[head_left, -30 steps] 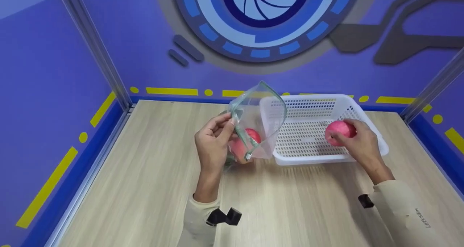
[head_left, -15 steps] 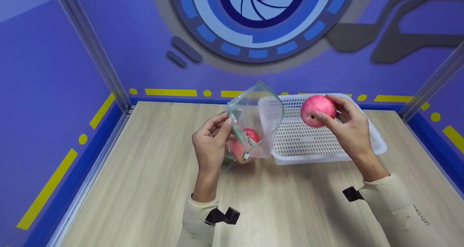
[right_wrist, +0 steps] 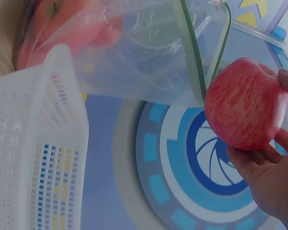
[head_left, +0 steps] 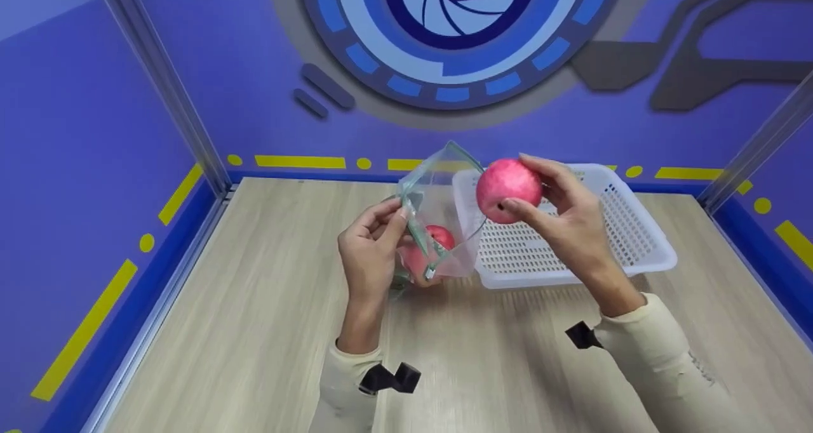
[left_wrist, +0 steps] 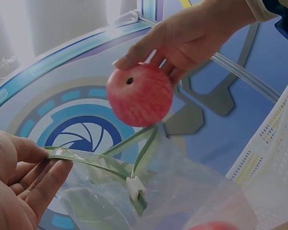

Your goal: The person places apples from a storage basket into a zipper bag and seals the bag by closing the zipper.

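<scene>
My left hand [head_left: 371,249] pinches the green-edged rim of a clear zip bag [head_left: 448,195] between thumb and fingers. The bag's mouth gapes, and a white slider [left_wrist: 135,188] sits on its zip. Red apples [right_wrist: 62,21] show through the plastic at the bottom of the bag. My right hand [head_left: 571,223] grips a pinkish-red apple [head_left: 508,190] between thumb and fingertips. In the head view this apple overlaps the right side of the bag's mouth; in the left wrist view it is just above the zip edge [left_wrist: 146,146].
Right of the bag stands a white perforated plastic basket [head_left: 635,230], partly behind my right hand, with no fruit visible in it. Both are on a light wooden table [head_left: 267,331]. Blue printed panels [head_left: 241,58] and metal posts [head_left: 168,84] enclose the back and sides.
The right hand has lifted the apple out of the basket and carried it left to the bag's mouth. The left hand and the bag have barely moved.
</scene>
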The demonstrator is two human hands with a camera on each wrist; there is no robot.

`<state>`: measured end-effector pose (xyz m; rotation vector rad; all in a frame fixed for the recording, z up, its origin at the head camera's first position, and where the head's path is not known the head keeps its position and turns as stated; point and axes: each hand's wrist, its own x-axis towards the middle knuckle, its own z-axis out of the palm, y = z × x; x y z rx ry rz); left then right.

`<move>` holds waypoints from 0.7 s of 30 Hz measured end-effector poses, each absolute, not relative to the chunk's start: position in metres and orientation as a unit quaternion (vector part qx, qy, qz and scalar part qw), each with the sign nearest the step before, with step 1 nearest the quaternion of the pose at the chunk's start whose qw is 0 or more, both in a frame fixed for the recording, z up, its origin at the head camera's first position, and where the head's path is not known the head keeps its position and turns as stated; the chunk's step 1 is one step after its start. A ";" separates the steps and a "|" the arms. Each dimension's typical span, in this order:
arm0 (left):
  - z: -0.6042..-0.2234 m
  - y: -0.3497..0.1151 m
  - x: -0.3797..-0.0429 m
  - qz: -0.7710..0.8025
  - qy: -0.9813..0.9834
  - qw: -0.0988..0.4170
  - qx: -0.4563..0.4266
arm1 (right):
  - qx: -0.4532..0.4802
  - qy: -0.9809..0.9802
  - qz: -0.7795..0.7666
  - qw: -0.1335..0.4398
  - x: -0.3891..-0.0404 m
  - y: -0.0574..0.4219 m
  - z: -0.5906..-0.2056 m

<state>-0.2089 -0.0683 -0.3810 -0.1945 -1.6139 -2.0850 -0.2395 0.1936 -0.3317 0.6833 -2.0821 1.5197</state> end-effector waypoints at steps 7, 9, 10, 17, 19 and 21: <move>-0.380 -0.068 -0.210 -0.763 -0.595 0.244 -0.072 | 0.286 -0.763 0.527 0.240 -0.247 0.174 -0.336; -0.380 -0.068 -0.210 -0.763 -0.595 0.243 -0.072 | 0.291 -0.764 0.522 0.244 -0.251 0.172 -0.339; -0.380 -0.068 -0.209 -0.762 -0.596 0.242 -0.073 | 0.292 -0.766 0.517 0.247 -0.253 0.171 -0.341; -0.380 -0.068 -0.209 -0.756 -0.603 0.241 -0.080 | 0.291 -0.808 0.436 0.270 -0.262 0.165 -0.354; -0.380 -0.067 -0.209 -0.756 -0.603 0.241 -0.080 | 0.292 -0.815 0.416 0.278 -0.264 0.163 -0.357; -0.380 -0.067 -0.208 -0.757 -0.602 0.241 -0.078 | 0.294 -0.817 0.407 0.283 -0.265 0.163 -0.360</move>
